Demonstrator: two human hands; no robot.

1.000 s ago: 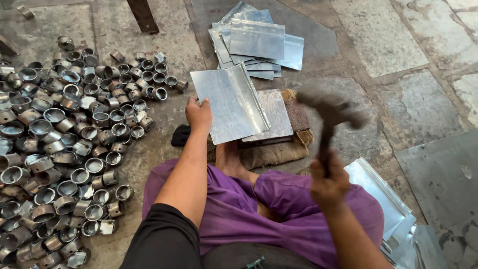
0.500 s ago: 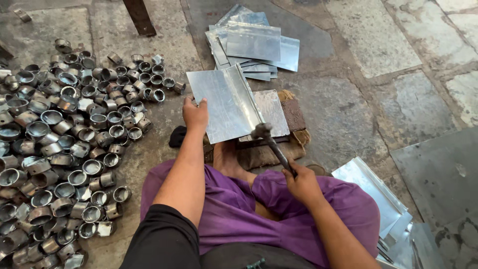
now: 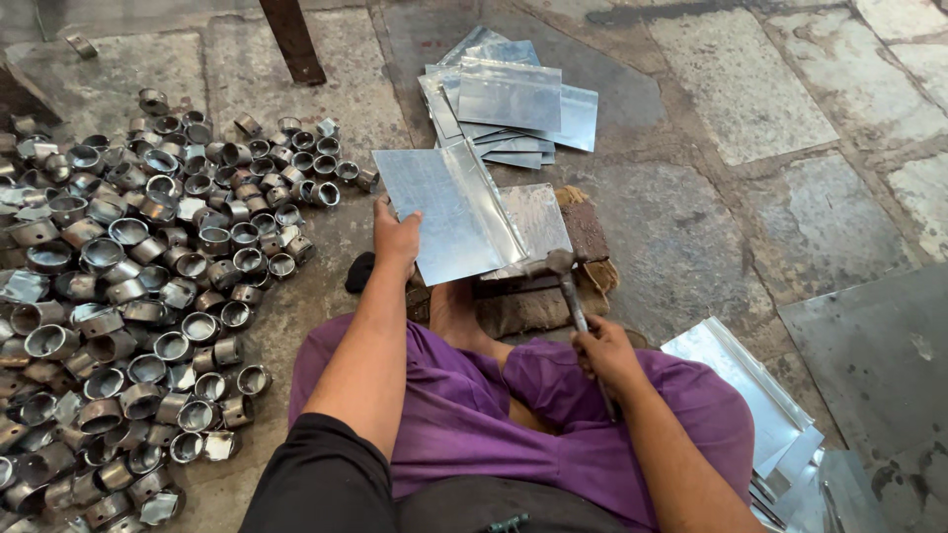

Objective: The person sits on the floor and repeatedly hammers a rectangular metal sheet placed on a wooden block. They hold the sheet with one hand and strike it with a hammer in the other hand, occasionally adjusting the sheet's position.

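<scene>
The folded sheet-metal panel (image 3: 449, 212) lies on the flat anvil plate (image 3: 538, 222), just beyond your knees. It looks light, springy and sharp-edged, so pinch its near-left edge as your left hand (image 3: 397, 237) does. Your right hand (image 3: 604, 353) is clenched round the hammer (image 3: 565, 279), head touching the seam. Metal rings (image 3: 148, 266) lie left; flat blanks (image 3: 509, 99) lie far.

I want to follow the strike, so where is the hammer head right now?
In the head view, the hammer head sits centre frame, at the near right corner of the folded metal sheet, swung by the right hand.
</scene>
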